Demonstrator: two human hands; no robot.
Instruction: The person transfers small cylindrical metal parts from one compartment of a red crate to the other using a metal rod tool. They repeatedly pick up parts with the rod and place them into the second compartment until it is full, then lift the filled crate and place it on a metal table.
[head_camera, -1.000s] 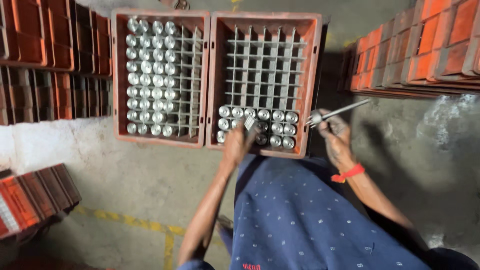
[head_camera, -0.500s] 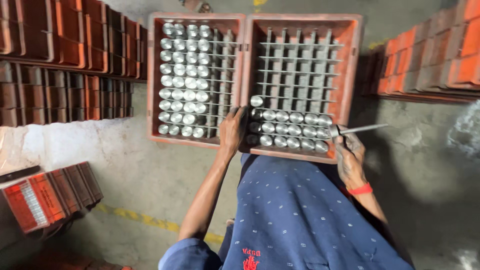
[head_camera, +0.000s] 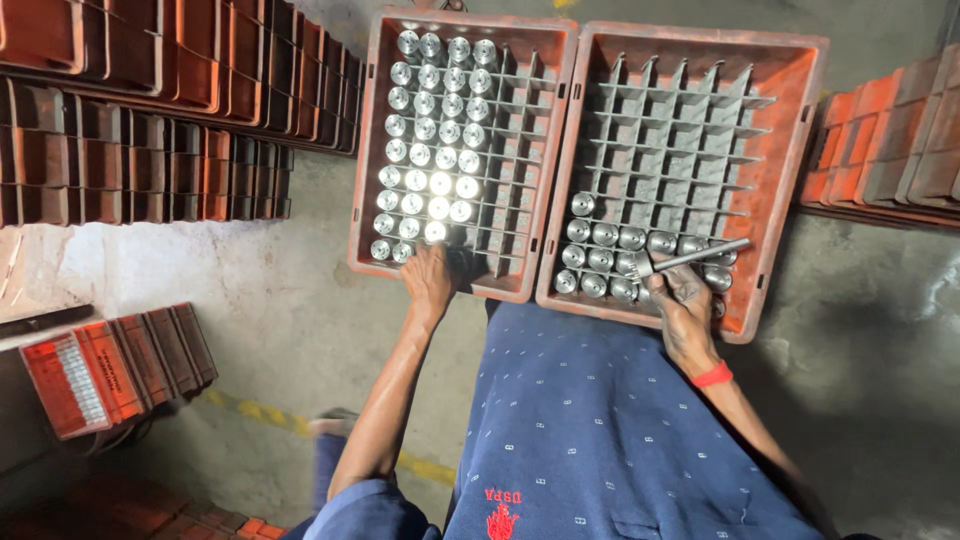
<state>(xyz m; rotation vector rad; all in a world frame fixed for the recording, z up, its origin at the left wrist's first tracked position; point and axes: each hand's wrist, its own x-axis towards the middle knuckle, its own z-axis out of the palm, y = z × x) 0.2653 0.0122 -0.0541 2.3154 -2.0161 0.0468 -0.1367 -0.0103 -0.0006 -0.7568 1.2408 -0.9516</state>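
Left hand (head_camera: 428, 283) resting on left crate's (head_camera: 365, 150) near edge, fingers loose; right hand (head_camera: 683, 300) gripping rod (head_camera: 700, 257) over cylinders (head_camera: 600, 262).

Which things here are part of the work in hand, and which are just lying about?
In hand:
left hand at the left crate, by its metal cylinders
right hand holding a metal rod over the right crate and its few cylinders

Lying about:
stacked crates on the left
crates on the right
tipped crates on the floor
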